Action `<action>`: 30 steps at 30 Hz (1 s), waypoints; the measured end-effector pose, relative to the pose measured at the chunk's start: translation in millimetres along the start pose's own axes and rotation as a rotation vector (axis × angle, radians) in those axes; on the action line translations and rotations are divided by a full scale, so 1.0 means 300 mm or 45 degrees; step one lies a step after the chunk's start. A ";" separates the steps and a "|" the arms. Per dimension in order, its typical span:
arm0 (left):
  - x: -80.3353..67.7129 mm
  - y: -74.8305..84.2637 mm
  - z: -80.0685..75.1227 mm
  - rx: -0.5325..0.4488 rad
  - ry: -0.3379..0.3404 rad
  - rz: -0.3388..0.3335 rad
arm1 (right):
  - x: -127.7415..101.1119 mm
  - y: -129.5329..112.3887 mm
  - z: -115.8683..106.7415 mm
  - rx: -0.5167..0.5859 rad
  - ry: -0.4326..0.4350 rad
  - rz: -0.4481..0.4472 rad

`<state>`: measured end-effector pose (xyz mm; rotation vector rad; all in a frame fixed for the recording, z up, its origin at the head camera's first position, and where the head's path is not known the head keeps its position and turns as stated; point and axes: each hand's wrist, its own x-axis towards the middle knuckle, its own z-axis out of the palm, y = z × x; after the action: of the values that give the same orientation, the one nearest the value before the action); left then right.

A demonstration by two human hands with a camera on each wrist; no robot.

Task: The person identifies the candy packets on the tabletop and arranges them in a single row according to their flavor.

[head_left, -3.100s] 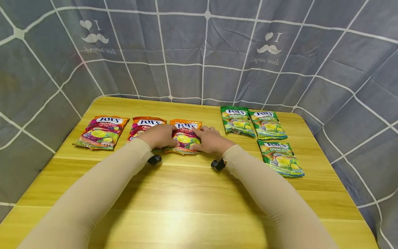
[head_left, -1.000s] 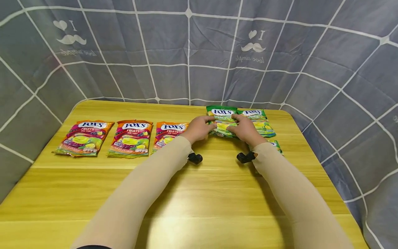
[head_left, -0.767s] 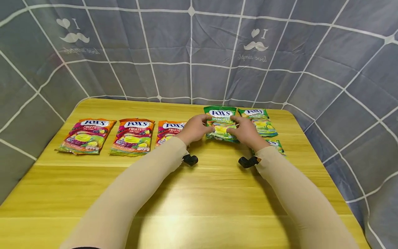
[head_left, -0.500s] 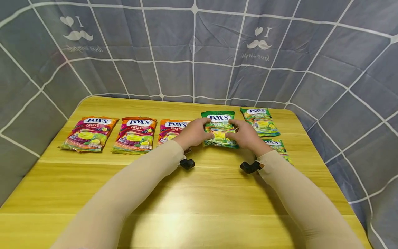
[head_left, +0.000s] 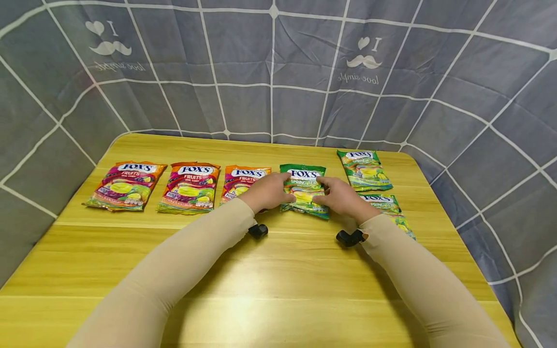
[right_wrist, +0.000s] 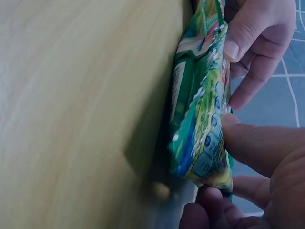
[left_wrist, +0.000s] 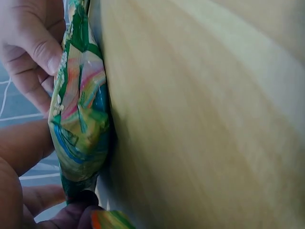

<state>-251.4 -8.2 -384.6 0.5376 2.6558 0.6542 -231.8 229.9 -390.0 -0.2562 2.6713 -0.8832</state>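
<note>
A green Fox's Spring Tea candy bag lies on the yellow wooden table, just right of the row of orange bags. My left hand pinches its left edge and my right hand pinches its right edge. In the left wrist view the green bag rests against the tabletop, with my left thumb on it and right-hand fingers on its far side. In the right wrist view the same bag sits between my right thumb and left-hand fingers.
Three orange Fox's Fruits bags lie in a row at the left. Two more green bags lie at the right, near the table's edge. A grey checked curtain surrounds the table.
Both hands left the third orange bag and took hold of a green bag at the back. They have slid it left and toward me, beside the orange row.
</note>
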 end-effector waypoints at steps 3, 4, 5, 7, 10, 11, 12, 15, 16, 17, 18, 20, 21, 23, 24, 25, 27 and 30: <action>0.005 -0.007 -0.001 0.001 -0.020 -0.007 | 0.004 0.010 -0.001 -0.010 -0.021 -0.004; 0.006 -0.008 -0.001 0.001 -0.024 -0.007 | 0.007 0.014 -0.001 -0.014 -0.025 -0.004; 0.006 -0.009 -0.003 -0.001 -0.030 -0.008 | 0.010 0.020 -0.001 -0.020 -0.032 -0.004; 0.009 -0.008 -0.005 0.004 -0.039 -0.009 | 0.016 0.030 0.000 -0.028 -0.042 0.000; 0.014 -0.005 -0.007 0.019 -0.051 -0.010 | 0.021 0.040 0.000 -0.034 -0.055 0.005; 0.016 -0.005 -0.007 0.027 -0.054 -0.011 | 0.021 0.042 0.000 -0.038 -0.058 0.005; 0.018 -0.004 -0.006 0.036 -0.056 -0.012 | 0.021 0.042 0.001 -0.041 -0.058 0.004; 0.021 -0.003 -0.005 0.047 -0.053 -0.011 | 0.023 0.042 0.004 -0.057 -0.063 0.001; 0.020 -0.002 -0.005 0.046 -0.053 -0.013 | 0.023 0.041 0.005 -0.063 -0.063 -0.001; 0.020 -0.001 -0.004 0.049 -0.053 -0.014 | 0.024 0.041 0.006 -0.067 -0.065 -0.004; 0.020 0.000 -0.003 0.055 -0.053 -0.013 | 0.024 0.041 0.007 -0.069 -0.070 -0.007; 0.021 0.001 0.000 0.066 -0.052 -0.012 | 0.024 0.040 0.007 -0.078 -0.074 -0.012; 0.021 0.001 0.000 0.071 -0.052 -0.012 | 0.023 0.039 0.007 -0.080 -0.077 -0.014; 0.023 0.000 0.002 0.080 -0.049 -0.010 | 0.023 0.037 0.007 -0.084 -0.082 -0.018; 0.024 -0.001 0.003 0.078 -0.048 -0.010 | 0.023 0.036 0.007 -0.088 -0.083 -0.021; 0.024 -0.002 0.003 0.074 -0.045 -0.011 | 0.023 0.035 0.006 -0.089 -0.084 -0.023; 0.025 -0.004 0.005 0.067 -0.041 -0.012 | 0.023 0.032 0.006 -0.084 -0.089 -0.027; 0.027 -0.007 0.008 0.057 -0.041 -0.016 | 0.024 0.031 0.007 -0.079 -0.095 -0.031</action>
<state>-257.9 -5.6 -389.7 0.5393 2.6470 0.5790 -238.5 234.2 -398.9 -0.3295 2.6346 -0.7831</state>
